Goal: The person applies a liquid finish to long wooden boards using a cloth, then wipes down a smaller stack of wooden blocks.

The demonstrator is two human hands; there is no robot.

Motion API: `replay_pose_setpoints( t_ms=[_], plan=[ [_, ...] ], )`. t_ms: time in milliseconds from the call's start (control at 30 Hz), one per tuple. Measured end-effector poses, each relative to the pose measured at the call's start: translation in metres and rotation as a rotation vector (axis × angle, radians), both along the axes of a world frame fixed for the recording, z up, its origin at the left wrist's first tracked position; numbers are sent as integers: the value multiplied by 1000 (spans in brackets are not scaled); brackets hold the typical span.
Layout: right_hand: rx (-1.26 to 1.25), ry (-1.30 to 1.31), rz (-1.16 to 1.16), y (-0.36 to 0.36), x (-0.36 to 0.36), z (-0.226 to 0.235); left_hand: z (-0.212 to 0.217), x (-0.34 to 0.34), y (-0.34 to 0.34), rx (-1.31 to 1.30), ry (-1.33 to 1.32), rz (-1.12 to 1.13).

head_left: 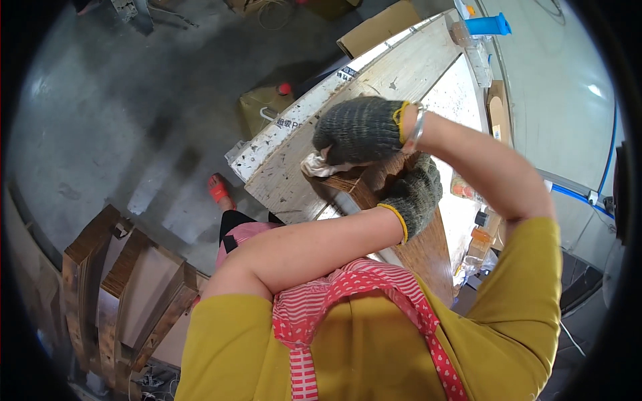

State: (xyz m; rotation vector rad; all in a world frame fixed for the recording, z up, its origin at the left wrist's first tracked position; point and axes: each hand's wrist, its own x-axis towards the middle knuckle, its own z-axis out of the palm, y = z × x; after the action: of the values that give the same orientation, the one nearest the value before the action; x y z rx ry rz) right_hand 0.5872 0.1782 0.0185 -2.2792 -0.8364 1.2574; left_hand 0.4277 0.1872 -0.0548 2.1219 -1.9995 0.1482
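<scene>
My arms are crossed over a brown wood-grain piece (433, 257) lying on a workbench. My right hand (361, 130), in a dark grey knitted glove with a yellow cuff, reaches to the left and closes on a crumpled white cloth (321, 166). The cloth is against the near-left corner of the wooden piece. My left hand (416, 197), in a matching glove, lies lower and to the right, gripping the piece's side; its fingertips are partly hidden. The far part of the piece is covered by my gloves and right forearm.
The light, paint-spotted workbench (284, 177) runs diagonally. Along its right side stand a blue cup-shaped object (489, 25), small bottles and an orange-capped container (480, 235). Brown wooden frames (120, 267) stand at the lower left. A cardboard box (378, 28) is beyond the bench.
</scene>
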Motion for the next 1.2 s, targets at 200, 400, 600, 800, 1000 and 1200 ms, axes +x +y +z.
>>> replay_pose_setpoints(
  t_ms=[200,400,600,800,1000,1200],
  plan=[
    [-263,107,90,4,-6,11,-3,-4,-2,-3,26,58],
    [-50,-6,36,0,-4,-2,3,4,5,-166,246,175],
    [2,48,94,-10,-9,-9,2,-1,4,-24,5,57],
    [73,127,57,-45,7,7,7,3,10,84,-102,34],
    [-171,-543,258,-86,42,42,18,13,20,-9,115,-55],
    [7,-44,-64,-41,0,-17,8,-4,5,41,121,15]
  ],
)
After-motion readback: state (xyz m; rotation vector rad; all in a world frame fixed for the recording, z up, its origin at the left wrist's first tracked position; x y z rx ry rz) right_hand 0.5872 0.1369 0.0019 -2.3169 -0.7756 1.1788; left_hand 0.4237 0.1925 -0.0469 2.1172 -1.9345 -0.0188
